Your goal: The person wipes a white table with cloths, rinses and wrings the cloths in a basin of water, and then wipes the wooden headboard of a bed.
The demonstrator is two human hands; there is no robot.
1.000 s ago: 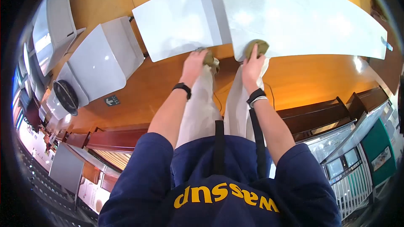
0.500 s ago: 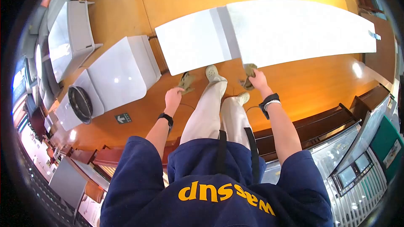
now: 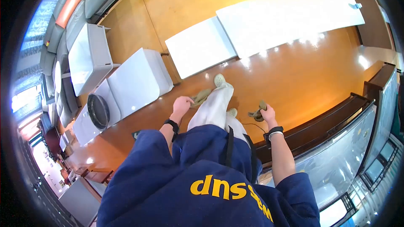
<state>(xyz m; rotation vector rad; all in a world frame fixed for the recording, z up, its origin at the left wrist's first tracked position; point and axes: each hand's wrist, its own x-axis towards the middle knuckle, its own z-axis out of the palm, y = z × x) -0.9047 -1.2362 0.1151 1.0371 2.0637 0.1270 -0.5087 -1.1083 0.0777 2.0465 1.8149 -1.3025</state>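
My left hand is closed on an olive-green soft item, held out in front of my left thigh. My right hand grips a second olive-green item beside my right leg. I cannot tell whether these are cloths or slippers. Both hands hang well above the orange wooden floor. My legs in pale trousers stand between the hands, with light clogs on my feet. Two white flat panels lie on the floor ahead, apart from my hands.
White box-like units stand at the left, one with a round black-rimmed opening. A dark wooden ledge and a glass display case run along the right. A grey sofa is far left.
I have risen from a bend; both hands lifted off the edge of the white panels and drew back towards my legs, each still holding its olive item. The floor now looks farther away.
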